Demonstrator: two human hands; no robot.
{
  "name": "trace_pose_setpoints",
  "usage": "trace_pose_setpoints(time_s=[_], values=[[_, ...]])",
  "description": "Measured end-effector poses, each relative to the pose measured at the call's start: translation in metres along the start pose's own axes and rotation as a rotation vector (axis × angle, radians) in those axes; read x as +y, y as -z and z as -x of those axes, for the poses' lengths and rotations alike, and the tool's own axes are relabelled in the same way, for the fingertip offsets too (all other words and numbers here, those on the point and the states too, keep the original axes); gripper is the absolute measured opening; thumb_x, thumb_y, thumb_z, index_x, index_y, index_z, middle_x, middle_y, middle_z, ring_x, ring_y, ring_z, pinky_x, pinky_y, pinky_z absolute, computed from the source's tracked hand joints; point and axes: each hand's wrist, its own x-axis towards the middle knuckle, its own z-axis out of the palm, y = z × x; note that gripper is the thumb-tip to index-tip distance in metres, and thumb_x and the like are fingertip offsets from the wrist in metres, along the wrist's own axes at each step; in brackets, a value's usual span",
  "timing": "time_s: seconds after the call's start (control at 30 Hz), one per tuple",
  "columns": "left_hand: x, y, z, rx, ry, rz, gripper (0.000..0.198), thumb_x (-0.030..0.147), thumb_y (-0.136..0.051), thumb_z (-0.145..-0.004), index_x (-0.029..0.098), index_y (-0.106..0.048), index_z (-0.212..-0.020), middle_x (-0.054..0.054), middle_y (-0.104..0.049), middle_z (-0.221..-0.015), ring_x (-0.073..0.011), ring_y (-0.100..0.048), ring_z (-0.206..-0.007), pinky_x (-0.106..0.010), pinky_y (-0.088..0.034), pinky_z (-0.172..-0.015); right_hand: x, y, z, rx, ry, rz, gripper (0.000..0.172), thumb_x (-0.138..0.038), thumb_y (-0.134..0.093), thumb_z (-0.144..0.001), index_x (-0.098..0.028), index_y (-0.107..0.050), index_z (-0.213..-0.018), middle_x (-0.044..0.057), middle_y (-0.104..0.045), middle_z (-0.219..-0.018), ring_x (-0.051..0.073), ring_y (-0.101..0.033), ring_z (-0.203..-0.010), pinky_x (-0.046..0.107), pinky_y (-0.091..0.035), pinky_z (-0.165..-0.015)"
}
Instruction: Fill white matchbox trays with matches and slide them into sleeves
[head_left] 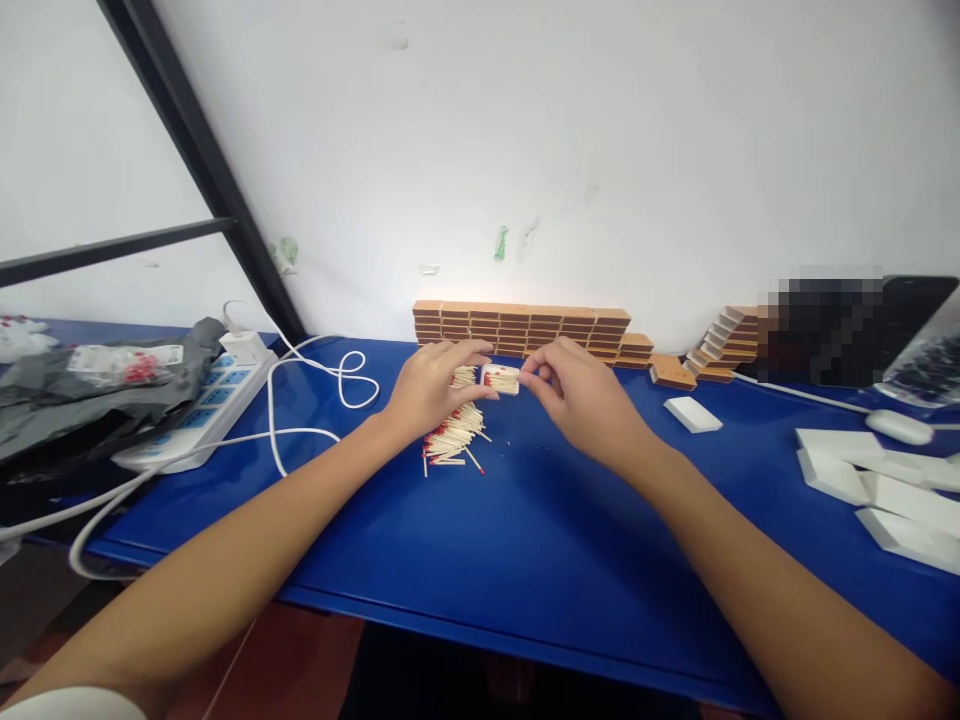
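Note:
A small white matchbox tray (501,379) filled with red-tipped matches is between my hands, above the blue table. My right hand (577,395) pinches its right end between thumb and fingertips. At the tray's left end, my left hand (439,388) has its thumb and fingers spread apart. Its fingertips are near the tray's edges; I cannot tell whether they touch. Loose matches (454,435) lie in a pile below my left hand, and more show between its thumb and fingers.
Brown matchboxes (525,325) are stacked along the wall, with a leaning stack (724,345) farther right. White trays (885,485) lie at the right, with a single white tray (694,413) nearer. A power strip (206,410), white cables (274,430) and grey plastic bag (112,380) occupy the left.

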Motion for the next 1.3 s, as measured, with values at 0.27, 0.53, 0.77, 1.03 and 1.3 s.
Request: trace_pose_setpoints(time_s=[0.27,0.53,0.77,1.03,1.3], values=[[0.011,-0.003,0.0,0.026,-0.043,0.08,0.054,0.046,-0.086,-0.088,0.023,-0.064,-0.131,-0.004,-0.081,-0.112,-0.0239,-0.076,-0.11,-0.041,-0.057,-0.099,0.004,-0.007,0.002,-0.055,-0.01,0.011,0.007,-0.021,-0.059,-0.101,-0.021,-0.064,-0.097,0.005,-0.063,-0.097,0.02,-0.059,-0.083,0.032,-0.04,-0.072],[0.008,-0.002,0.0,0.02,-0.011,0.06,0.053,0.047,-0.084,-0.09,0.023,-0.063,-0.132,-0.005,-0.081,-0.112,-0.0247,-0.075,-0.111,-0.042,-0.058,-0.099,-0.004,-0.004,0.003,-0.011,0.028,-0.007,0.008,-0.021,-0.058,-0.1,-0.021,-0.066,-0.098,0.005,-0.062,-0.095,0.018,-0.056,-0.076,0.032,-0.039,-0.07],[-0.004,0.002,-0.001,0.042,0.021,-0.018,0.051,0.037,-0.086,-0.09,0.023,-0.062,-0.133,-0.006,-0.079,-0.118,-0.0259,-0.075,-0.112,-0.042,-0.058,-0.097,-0.034,-0.021,0.022,-0.244,0.124,-0.194,0.009,-0.017,-0.062,-0.097,-0.021,-0.069,-0.094,0.002,-0.062,-0.095,0.014,-0.055,-0.073,0.03,-0.042,-0.071],[-0.007,-0.003,0.0,0.038,0.012,-0.057,0.061,0.049,-0.088,-0.084,0.023,-0.062,-0.133,-0.007,-0.079,-0.117,-0.0257,-0.075,-0.108,-0.042,-0.058,-0.095,-0.056,-0.037,0.036,-0.491,0.048,-0.189,0.012,-0.019,-0.065,-0.101,-0.019,-0.066,-0.089,0.004,-0.065,-0.107,0.015,-0.059,-0.081,0.03,-0.044,-0.071],[-0.009,-0.002,0.0,0.012,0.018,-0.049,0.057,0.044,-0.087,-0.087,0.022,-0.062,-0.134,-0.007,-0.078,-0.12,-0.0259,-0.075,-0.111,-0.042,-0.057,-0.097,-0.041,-0.012,0.021,-0.41,0.101,-0.256,0.012,-0.023,-0.058,-0.103,-0.022,-0.065,-0.094,0.004,-0.063,-0.097,0.016,-0.059,-0.079,0.031,-0.045,-0.072]])
